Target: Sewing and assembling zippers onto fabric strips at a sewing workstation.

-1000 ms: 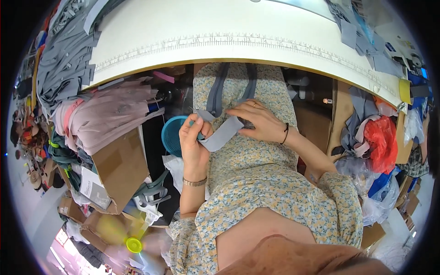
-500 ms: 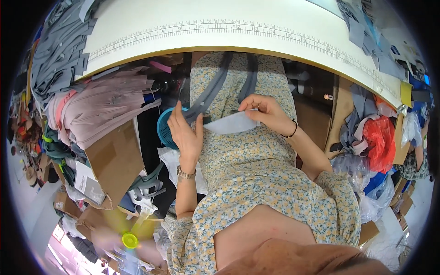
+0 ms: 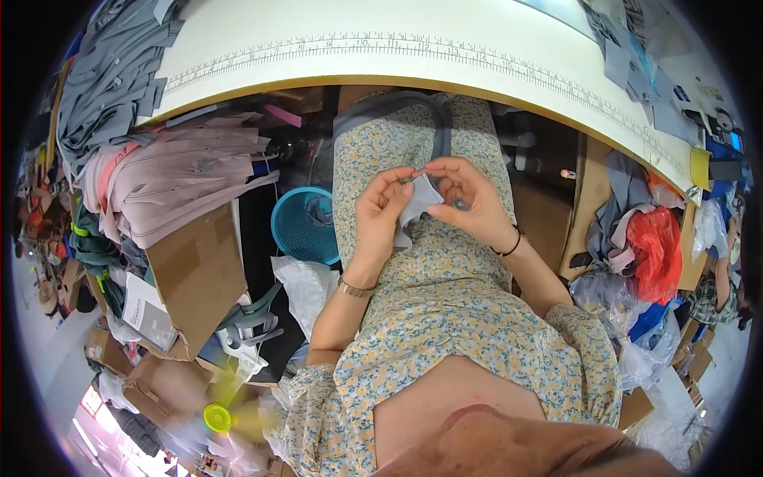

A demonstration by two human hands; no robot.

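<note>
Above my lap, my left hand [image 3: 380,211] and my right hand [image 3: 470,203] meet at the fingertips. Between them is a small pale grey piece of fabric [image 3: 419,203], pinched at its upper edge by both hands. It hangs bent, its lower end below my left fingers. A dark grey fabric strip [image 3: 439,131] curves over my knees and runs down to behind my fingers; whether it joins the pale piece is hidden. Something small and dark shows at my left fingertips, too small to name.
A white table [image 3: 318,60] with ruler markings spans the front, a pile of grey fabric pieces [image 3: 111,87] at its left. Left of my lap are a blue mesh basket [image 3: 280,226], pink garments [image 3: 183,167] and a cardboard box [image 3: 199,270]. Lower left, a yellow-hubbed fan [image 3: 218,417] spins.
My left hand has let go of the strip and moved right to the pale piece. The strip now loops over my knees. The pale piece has turned from lying sideways to hanging bent.
</note>
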